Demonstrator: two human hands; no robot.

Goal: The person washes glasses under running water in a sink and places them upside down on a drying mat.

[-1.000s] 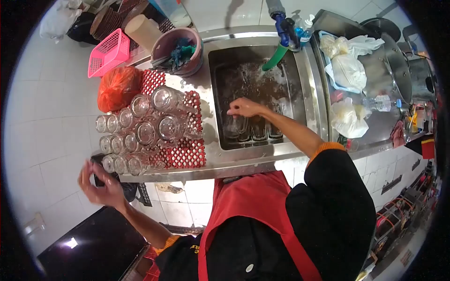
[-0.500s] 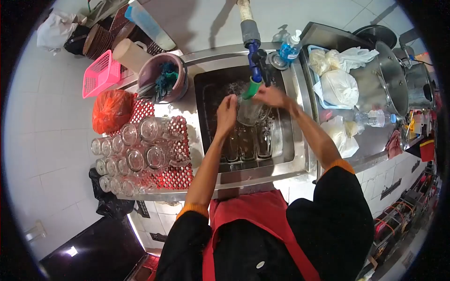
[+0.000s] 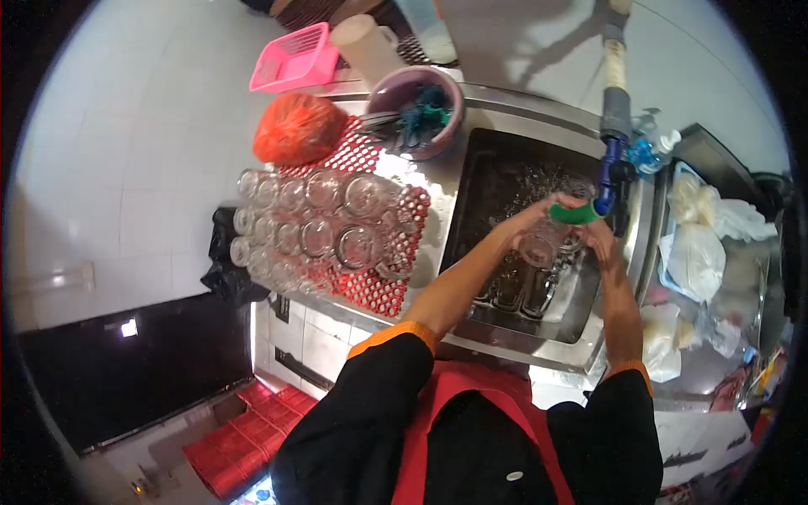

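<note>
A clear glass mug is held over the dark sink basin, below the green hose end of the blue tap. My left hand is closed round its left side, close to the hose, with the fingers partly covered. On the other side my right hand grips the mug near its handle, its fingers partly hidden by the hose and glass. Water splashes around both hands. Several more glass mugs lie in the basin beneath.
Several upturned glass mugs stand on a red perforated mat to the left. Behind them are an orange-red bag, a bucket with scrubbers, and a pink basket. Filled plastic bags and a blue soap bottle are to the right.
The view has swung left, so the sink now appears further right. My right hand has come down from beside the tap outlet to the mug, and my left hand has closed on it.
</note>
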